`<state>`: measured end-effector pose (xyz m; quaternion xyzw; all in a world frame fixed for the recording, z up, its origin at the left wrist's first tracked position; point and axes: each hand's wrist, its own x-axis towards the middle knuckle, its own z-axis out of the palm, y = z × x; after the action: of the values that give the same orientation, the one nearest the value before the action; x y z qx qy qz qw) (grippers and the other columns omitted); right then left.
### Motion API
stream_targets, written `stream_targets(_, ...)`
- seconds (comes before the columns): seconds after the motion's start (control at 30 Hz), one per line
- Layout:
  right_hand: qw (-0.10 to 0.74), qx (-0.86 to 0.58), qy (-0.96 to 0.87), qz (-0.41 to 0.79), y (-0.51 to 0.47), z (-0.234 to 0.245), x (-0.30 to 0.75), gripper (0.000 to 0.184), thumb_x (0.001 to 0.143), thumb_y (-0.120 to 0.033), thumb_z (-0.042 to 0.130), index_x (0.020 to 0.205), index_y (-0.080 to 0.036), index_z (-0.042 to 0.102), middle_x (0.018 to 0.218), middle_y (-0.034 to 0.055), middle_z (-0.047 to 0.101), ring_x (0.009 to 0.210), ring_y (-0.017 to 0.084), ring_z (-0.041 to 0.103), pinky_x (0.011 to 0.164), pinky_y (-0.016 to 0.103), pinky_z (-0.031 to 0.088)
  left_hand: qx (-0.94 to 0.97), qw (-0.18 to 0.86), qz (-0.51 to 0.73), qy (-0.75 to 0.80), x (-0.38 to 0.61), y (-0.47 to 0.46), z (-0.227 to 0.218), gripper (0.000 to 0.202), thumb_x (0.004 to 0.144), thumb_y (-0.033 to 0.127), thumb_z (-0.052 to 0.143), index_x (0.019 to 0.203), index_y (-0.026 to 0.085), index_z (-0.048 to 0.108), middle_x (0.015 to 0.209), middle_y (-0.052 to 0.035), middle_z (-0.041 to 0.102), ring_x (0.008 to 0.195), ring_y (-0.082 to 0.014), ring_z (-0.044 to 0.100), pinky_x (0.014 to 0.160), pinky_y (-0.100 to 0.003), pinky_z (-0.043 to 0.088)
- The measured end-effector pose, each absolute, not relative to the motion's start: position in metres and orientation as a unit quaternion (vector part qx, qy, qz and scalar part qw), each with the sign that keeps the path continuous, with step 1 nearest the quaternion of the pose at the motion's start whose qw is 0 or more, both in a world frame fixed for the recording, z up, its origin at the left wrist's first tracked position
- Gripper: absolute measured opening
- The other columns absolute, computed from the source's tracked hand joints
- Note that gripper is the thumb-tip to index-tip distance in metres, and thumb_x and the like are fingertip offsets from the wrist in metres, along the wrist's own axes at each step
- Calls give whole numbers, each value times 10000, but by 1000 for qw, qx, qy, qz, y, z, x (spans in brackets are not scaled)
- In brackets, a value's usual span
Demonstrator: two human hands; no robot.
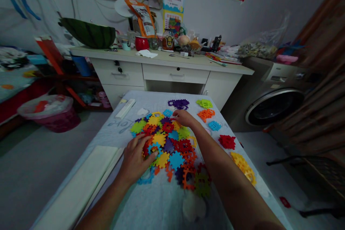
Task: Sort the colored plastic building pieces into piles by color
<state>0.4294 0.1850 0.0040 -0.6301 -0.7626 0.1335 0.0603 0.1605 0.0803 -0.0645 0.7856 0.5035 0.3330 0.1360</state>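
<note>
A spread pile of colourful toothed plastic building pieces (pixel 164 139) lies in the middle of the cloth-covered table. My left hand (pixel 137 158) rests on the near left side of the pile, thumb and fingers apart around a light blue piece (pixel 154 148) with a hole. At the pile's far right edge is my right hand (pixel 183 116), its fingers bent together; whatever they pinch is hidden. Beyond it lies a purple group of pieces (pixel 179 104). Down the right side run separate groups: lime green (pixel 204 103), orange (pixel 206 115), light blue (pixel 214 125), red (pixel 227 141) and yellow (pixel 243 167).
A white folded board or panel (pixel 78 187) lies along the table's left edge, with a white strip (pixel 126 109) farther back. Behind stands a cluttered white desk (pixel 172 66). A washing machine (pixel 269 93) is at the right, a pink bin (pixel 51 115) at the left.
</note>
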Motion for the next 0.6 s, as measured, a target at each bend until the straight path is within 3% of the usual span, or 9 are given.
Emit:
stream_targets(0.17, 71, -652, -748, 100, 226, -9, 409, 371, 876, -162, 576, 1242, -149, 634, 1304, 136, 650, 1214, 242, 591, 1019, 307, 421, 780, 130, 338, 511, 161, 80, -63, 496, 811, 517, 602, 1218, 234, 610, 1335, -102, 528, 1256, -323, 495, 1081, -532, 402)
stream_targets(0.43, 93, -692, -709, 93, 244, -23, 402, 522, 727, -182, 747, 1232, -128, 626, 1248, 191, 653, 1108, 278, 637, 899, 310, 486, 782, 145, 335, 505, 162, 79, -66, 508, 800, 481, 617, 1236, 221, 607, 1346, -114, 515, 1262, -326, 495, 1079, -536, 404)
stream_targets(0.6, 148, -695, -696, 105, 238, -8, 418, 272, 780, -160, 677, 1050, -173, 709, 1057, 83, 733, 971, 202, 661, 826, 253, 475, 779, 157, 337, 505, 161, 78, -66, 503, 786, 455, 626, 1234, 226, 616, 1335, -110, 522, 1255, -328, 506, 1080, -538, 410)
